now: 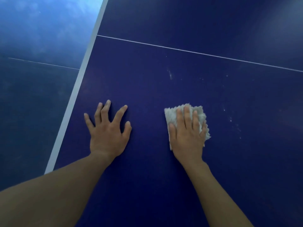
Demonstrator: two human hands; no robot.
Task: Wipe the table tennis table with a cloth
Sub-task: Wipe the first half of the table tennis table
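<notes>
The dark blue table tennis table [164, 89] fills most of the view. A small white fluffy cloth [200, 114] lies flat on it at the centre right. My right hand [188, 133] presses down on the cloth with straight fingers laid over it. My left hand [108, 130] rests on the bare table to the left of the cloth, fingers spread, holding nothing. Whitish specks and smears [231, 119] dot the surface to the right of and beyond the cloth.
A white edge band [77, 89] runs diagonally along the table's left side. A thin white line [196, 53] crosses the surface beyond the hands. Left of the edge lies a second blue surface [32, 79], lit pale at the top.
</notes>
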